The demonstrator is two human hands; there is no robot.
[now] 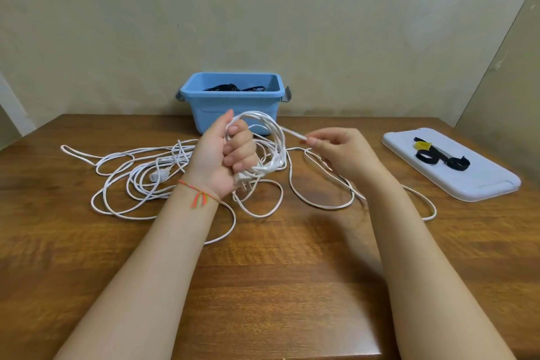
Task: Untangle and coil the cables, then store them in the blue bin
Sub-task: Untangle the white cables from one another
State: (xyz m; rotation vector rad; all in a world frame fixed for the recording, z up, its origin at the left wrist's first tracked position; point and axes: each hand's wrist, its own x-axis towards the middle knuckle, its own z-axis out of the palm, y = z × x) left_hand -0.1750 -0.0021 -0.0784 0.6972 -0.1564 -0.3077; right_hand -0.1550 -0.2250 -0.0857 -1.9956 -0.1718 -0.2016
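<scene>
a: white cable (pixel 140 181) is lying mostly loose mid-frame on the wooden table (pixel 263 272), w/ a coil in the left hand (pixel 225 155), fingers curling round it.
b: right hand (pixel 342 152)?
a: pinching the strand nr centre. blue bin (pixel 233 108) is sitting behind, upper centre.

A single head-worn wide-angle camera looks forward and down from the near edge of the wooden table (pixel 277 286). It faces the far edge, where the blue bin (pixel 233 114) stands against the wall (pixel 263 9). The forearms enter from the bottom of the view, close to the lens. The table's left and right edges both show.
</scene>
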